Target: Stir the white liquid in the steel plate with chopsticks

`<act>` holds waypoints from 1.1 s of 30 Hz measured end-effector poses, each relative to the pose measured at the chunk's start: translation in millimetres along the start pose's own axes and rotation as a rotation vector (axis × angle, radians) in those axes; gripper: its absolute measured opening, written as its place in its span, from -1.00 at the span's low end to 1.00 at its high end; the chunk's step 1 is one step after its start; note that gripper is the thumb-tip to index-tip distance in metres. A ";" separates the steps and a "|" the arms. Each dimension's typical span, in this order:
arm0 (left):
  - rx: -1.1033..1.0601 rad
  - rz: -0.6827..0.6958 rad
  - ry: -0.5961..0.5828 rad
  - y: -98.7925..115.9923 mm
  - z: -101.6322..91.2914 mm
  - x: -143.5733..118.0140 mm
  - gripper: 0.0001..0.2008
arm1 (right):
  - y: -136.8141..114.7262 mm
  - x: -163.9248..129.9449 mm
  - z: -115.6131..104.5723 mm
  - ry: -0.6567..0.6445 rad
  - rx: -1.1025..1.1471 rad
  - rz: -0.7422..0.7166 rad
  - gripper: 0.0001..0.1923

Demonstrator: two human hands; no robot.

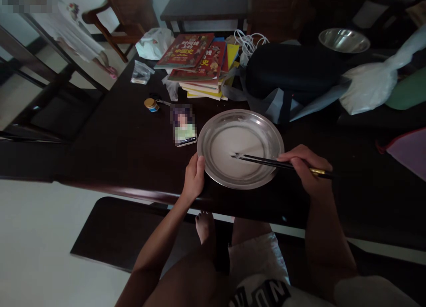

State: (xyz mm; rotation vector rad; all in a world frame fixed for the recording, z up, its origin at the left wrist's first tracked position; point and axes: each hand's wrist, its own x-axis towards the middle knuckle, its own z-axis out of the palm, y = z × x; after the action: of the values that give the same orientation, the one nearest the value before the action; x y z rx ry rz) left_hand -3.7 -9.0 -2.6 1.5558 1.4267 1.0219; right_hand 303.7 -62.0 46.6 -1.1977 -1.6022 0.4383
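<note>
- Upper left of frame: small round jar with yellow lid on the dark wooden table; just right of it a phone with lit screen, lying flat, near the plate's left rim.
- Upper centre: stack of red and yellow books, behind the plate.
- Left hand, lower centre: forearm rises from bottom of frame, wrist straight, fingers curled over the near-left rim of the plate, thumb on top, gripping the edge.
- Round shiny steel plate, centre of frame, flat on the table near its front edge.
- Pair of black chopsticks with gold band: nearly level, tips over the plate's middle; contact unclear.
- Right hand, right of centre: at the plate's right rim, fingers pinched around the chopsticks, forearm angling down to the bottom right.
- Upper right: black bag, steel bowl, white plastic bag.
</note>
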 end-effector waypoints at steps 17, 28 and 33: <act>0.004 0.000 0.000 1.2 -0.2 0.2 -0.32 | -0.8 0.6 1.1 -0.097 0.002 -0.026 -0.80; -0.006 0.002 0.012 -1.2 0.5 0.9 -0.38 | -0.6 2.1 0.7 -0.089 0.018 -0.062 -0.77; -0.006 0.001 0.007 -0.5 0.8 0.9 -0.35 | -2.4 2.5 -0.4 -0.035 -0.001 -0.034 -0.76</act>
State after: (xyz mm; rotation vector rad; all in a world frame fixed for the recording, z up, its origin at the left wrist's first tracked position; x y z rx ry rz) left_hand -3.1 -8.0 -3.3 1.5505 1.4265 1.0320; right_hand 303.0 -61.0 49.8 -1.1674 -1.6507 0.4389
